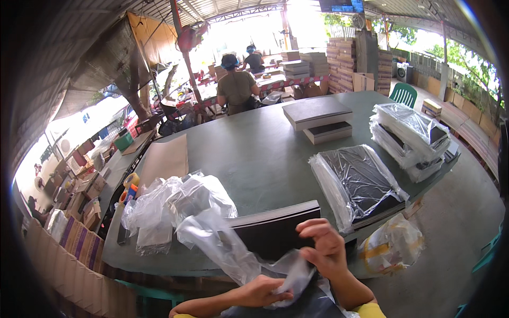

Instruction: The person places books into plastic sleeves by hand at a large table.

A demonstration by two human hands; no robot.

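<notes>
Out ahead of the left grip [263, 291], its fingers pinched on one end, stretches a clear plastic bag [214, 241], best spread gently by the right grip [327, 250], loosely curled near the film, its hold unclear, without snagging the black-covered stack [278, 232] beyond.

Green table [254, 153] with plastic bags [154, 206], wrapped black stacks [356, 180]
</notes>
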